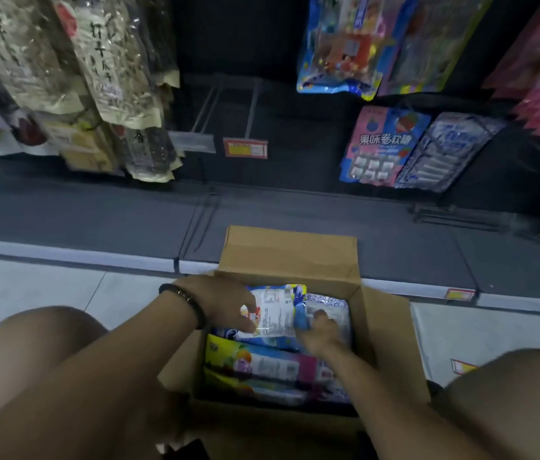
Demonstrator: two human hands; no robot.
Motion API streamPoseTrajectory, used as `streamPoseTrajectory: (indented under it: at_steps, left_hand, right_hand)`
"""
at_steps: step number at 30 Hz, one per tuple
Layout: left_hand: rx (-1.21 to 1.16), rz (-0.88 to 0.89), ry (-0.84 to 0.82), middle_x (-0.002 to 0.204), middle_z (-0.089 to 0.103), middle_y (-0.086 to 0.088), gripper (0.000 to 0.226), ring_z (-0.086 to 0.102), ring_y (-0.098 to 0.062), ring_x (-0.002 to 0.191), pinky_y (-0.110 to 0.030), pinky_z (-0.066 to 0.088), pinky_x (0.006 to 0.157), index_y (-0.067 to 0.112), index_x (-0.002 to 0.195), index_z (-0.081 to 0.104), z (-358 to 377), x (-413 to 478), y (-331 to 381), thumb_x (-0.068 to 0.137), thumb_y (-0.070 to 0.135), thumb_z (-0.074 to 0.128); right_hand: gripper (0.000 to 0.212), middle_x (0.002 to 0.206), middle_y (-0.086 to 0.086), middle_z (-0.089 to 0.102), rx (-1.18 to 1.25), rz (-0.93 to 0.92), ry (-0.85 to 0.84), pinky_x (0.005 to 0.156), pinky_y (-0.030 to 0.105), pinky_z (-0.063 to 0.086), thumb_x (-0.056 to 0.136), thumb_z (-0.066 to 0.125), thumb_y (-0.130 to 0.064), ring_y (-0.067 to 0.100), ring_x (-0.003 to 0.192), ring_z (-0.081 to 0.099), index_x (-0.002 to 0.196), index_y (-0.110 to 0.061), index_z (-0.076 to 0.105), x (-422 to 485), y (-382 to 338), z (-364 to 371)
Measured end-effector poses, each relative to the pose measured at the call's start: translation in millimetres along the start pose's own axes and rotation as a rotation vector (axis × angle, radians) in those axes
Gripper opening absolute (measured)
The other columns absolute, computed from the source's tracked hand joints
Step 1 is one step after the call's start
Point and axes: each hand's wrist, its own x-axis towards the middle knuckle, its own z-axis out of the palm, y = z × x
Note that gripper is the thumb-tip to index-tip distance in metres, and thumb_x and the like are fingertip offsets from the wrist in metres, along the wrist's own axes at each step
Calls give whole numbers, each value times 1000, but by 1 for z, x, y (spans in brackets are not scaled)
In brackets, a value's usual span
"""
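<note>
left hand point(228, 302) and right hand point(320, 330) are gripping a snack packet point(275, 310) in an open cardboard box point(386, 330).
the left fingers are pinching the packet's left edge, while the right fingers are curling round its right edge. the packet is lying between both sets of fingers, resting on other packets point(262, 363) stacked just beneath them.

Both hands reach into an open brown cardboard box point(391, 330) on the pale tiled floor point(46, 287). The left hand point(225, 303) and the right hand point(320, 333) grip opposite edges of a white and blue plastic snack packet point(275, 313). It lies above yellow and pink packets point(255, 363).
</note>
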Motion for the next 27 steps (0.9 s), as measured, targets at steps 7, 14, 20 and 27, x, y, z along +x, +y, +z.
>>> streamPoseTrajectory:
  at_steps: [7,14,20,27]
  left_hand:
    - [-10,-33,20,157,51,-1,60,53,-23,136,-27,35,91,23,156,48,-5,7,-17,105,54,53]
    - [-10,-35,-2,154,53,-2,53,54,-25,133,-29,36,91,26,150,53,-7,10,-21,106,54,51]
    - [-9,-50,-11,152,56,-3,53,56,-25,131,-28,35,88,24,146,57,-7,9,-21,104,56,53]
    - [-6,-54,17,148,59,-2,54,57,-22,128,-33,45,98,24,144,59,-7,3,-23,104,59,52]
  right_hand:
    - [41,103,9,68,168,119,-13,65,30,47,87,84,-32,23,82,64,112,-11,60,24,-14,5]
    - [54,96,11,75,417,227,-136,82,36,52,82,90,-40,25,79,66,113,1,72,49,-23,24]
    - [64,136,10,63,346,125,-204,87,33,47,91,83,-33,29,122,64,142,-3,61,49,-25,26]
    - [27,101,8,68,507,-106,-89,59,24,46,99,69,-8,19,75,58,125,-7,71,11,-28,-2]
